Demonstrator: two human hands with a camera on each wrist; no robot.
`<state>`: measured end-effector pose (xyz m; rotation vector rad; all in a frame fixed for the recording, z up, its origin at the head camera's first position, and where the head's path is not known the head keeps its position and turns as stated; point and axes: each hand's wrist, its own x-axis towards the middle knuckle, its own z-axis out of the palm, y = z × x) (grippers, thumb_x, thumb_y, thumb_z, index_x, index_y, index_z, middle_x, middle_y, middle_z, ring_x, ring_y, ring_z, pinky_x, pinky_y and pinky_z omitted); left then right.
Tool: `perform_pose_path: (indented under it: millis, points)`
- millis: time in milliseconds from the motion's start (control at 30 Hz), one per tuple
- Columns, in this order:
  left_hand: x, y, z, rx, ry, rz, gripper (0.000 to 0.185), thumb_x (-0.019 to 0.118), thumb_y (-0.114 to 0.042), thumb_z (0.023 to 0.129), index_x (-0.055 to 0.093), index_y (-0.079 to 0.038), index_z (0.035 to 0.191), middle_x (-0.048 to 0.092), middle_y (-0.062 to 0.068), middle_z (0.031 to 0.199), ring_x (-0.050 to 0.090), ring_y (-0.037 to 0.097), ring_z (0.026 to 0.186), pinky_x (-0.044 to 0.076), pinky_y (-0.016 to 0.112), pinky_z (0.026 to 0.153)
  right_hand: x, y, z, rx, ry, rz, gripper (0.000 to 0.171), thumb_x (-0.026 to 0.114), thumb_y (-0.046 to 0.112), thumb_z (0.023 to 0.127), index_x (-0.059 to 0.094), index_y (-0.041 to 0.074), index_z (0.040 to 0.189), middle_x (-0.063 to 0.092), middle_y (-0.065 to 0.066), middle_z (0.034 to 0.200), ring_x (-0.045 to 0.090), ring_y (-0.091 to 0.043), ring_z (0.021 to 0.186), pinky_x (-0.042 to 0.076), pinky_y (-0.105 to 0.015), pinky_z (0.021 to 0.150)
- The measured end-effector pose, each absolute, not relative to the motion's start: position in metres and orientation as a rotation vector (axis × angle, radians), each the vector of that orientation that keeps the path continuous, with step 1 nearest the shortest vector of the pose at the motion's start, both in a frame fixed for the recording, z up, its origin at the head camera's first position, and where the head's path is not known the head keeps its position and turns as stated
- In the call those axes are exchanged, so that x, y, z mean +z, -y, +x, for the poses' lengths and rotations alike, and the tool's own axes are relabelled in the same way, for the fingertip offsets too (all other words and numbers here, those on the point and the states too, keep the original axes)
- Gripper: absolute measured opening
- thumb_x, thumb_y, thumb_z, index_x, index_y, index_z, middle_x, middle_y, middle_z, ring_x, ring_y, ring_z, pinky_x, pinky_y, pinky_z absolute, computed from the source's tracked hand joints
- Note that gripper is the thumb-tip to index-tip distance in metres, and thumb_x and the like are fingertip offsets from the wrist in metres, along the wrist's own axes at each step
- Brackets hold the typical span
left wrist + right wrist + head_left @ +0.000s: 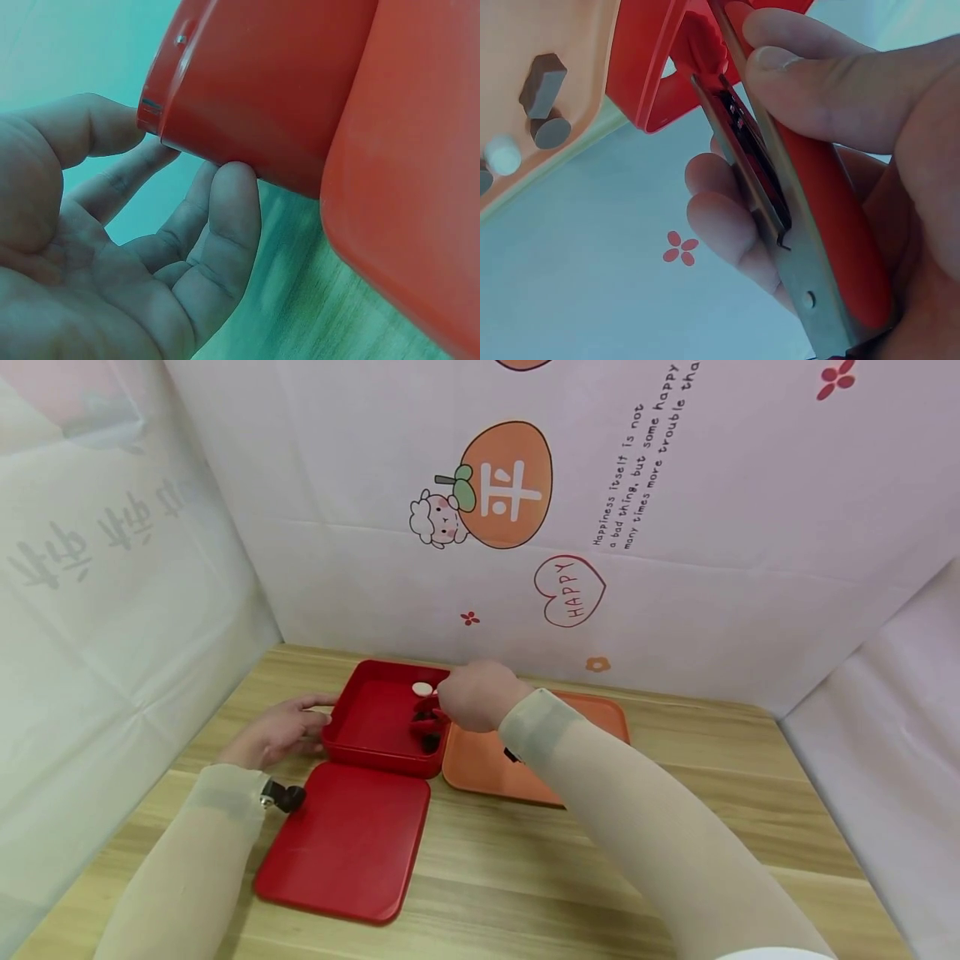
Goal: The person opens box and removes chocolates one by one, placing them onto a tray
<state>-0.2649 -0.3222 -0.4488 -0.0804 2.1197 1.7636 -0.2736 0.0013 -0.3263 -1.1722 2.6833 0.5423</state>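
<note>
My right hand (480, 695) grips a pair of red and metal tongs (836, 225), thumb on one arm and fingers round the other. The tongs' red heads reach down into the right side of an open red box (375, 714), with dark pieces close about them. I cannot tell whether a piece is between the heads. A white disc (422, 689) lies in the box near the back, and a dark piece (431, 742) near its front right. My left hand (288, 731) rests its loosely bent fingertips against the box's outer left wall.
A red lid (348, 847) lies flat in front of the box. Right of the box is an orange tray (491, 768), partly under my right arm. On it are a brown block (543, 84), a short brown cylinder (551, 130) and a white piece (502, 154). A printed cloth hangs behind.
</note>
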Motion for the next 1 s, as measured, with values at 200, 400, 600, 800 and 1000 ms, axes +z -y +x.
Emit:
perform_pose_path:
  millis: [200, 400, 600, 800, 1000]
  points:
    - [-0.452, 0.323, -0.266, 1.767, -2.122, -0.07, 0.057, 0.05, -0.007, 0.101, 0.031, -0.001, 0.154, 0.06, 0.025, 0.125, 0.064, 0.024, 0.095, 0.054, 0.037, 0.077, -0.327, -0.005, -0.273, 0.454, -2.687, -1.189, 0.03, 0.061, 0.023, 0.098, 0.063, 0.023, 0.068, 0.057, 0.008, 0.065, 0.048, -0.012, 0.062, 0.044, -0.026, 0.055]
    - [-0.451, 0.322, -0.266, 1.764, -2.126, -0.066, 0.057, 0.049, -0.006, 0.101, 0.029, -0.001, 0.155, 0.059, 0.026, 0.125, 0.063, 0.024, 0.094, 0.055, 0.036, 0.077, -0.328, -0.01, -0.273, 0.382, -2.682, -1.199, 0.031, 0.063, 0.019, 0.096, 0.062, 0.022, 0.065, 0.053, 0.007, 0.063, 0.045, -0.013, 0.063, 0.04, -0.026, 0.055]
    - [-0.452, 0.323, -0.264, 1.774, -2.12, -0.052, 0.057, 0.049, -0.007, 0.102, 0.029, 0.0, 0.154, 0.06, 0.026, 0.125, 0.064, 0.022, 0.093, 0.055, 0.037, 0.076, -0.336, -0.022, -0.275, 0.217, -2.71, -1.185, 0.019, 0.064, 0.015, 0.096, 0.079, 0.027, 0.094, 0.067, 0.012, 0.093, 0.057, -0.011, 0.086, 0.05, -0.027, 0.075]
    - [-0.452, 0.324, -0.263, 1.772, -2.123, -0.046, 0.056, 0.049, -0.009, 0.103, 0.029, -0.001, 0.155, 0.058, 0.027, 0.129, 0.064, 0.024, 0.096, 0.055, 0.038, 0.077, -0.347, -0.042, -0.27, -0.046, -2.766, -1.194, 0.022, 0.064, 0.01, 0.096, 0.08, 0.023, 0.103, 0.07, 0.009, 0.103, 0.063, -0.013, 0.098, 0.052, -0.032, 0.086]
    - [-0.451, 0.323, -0.263, 1.759, -2.134, -0.051, 0.058, 0.051, -0.01, 0.103, 0.028, -0.002, 0.155, 0.058, 0.027, 0.129, 0.063, 0.026, 0.098, 0.054, 0.037, 0.078, -0.36, -0.073, -0.252, -0.255, -2.832, -1.13, 0.015, 0.069, 0.011, 0.094, 0.08, 0.021, 0.099, 0.071, 0.009, 0.101, 0.064, -0.015, 0.099, 0.052, -0.035, 0.086]
